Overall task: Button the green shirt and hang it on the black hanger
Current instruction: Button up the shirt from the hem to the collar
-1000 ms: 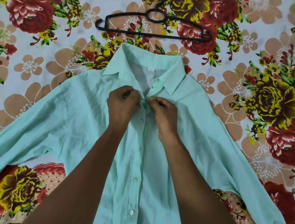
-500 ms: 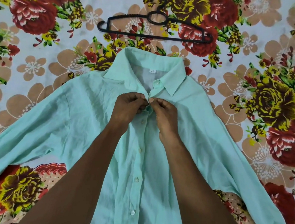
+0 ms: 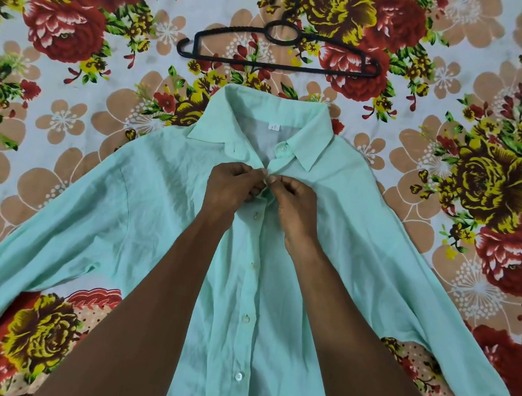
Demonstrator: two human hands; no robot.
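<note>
The pale green shirt (image 3: 164, 215) lies face up with its sleeves spread wide and its collar toward the far side. Several buttons down the placket look fastened. The collar button (image 3: 281, 149) stands apart from its hole. My left hand (image 3: 232, 187) pinches the left edge of the placket just below the collar. My right hand (image 3: 295, 205) pinches the right edge at the same spot, fingertips meeting over a small white button. The black hanger (image 3: 280, 51) lies flat beyond the collar, hook pointing away.
Everything rests on a floral bedsheet (image 3: 57, 113) with red, yellow and tan flowers. The shirt's sleeves reach toward the left and right edges of the view. A strip of sheet separates the collar from the hanger.
Both hands stay at the upper placket; the fingertips have drawn closer together over the button below the collar. The view has shifted slightly, so shirt and hanger sit lower in frame.
</note>
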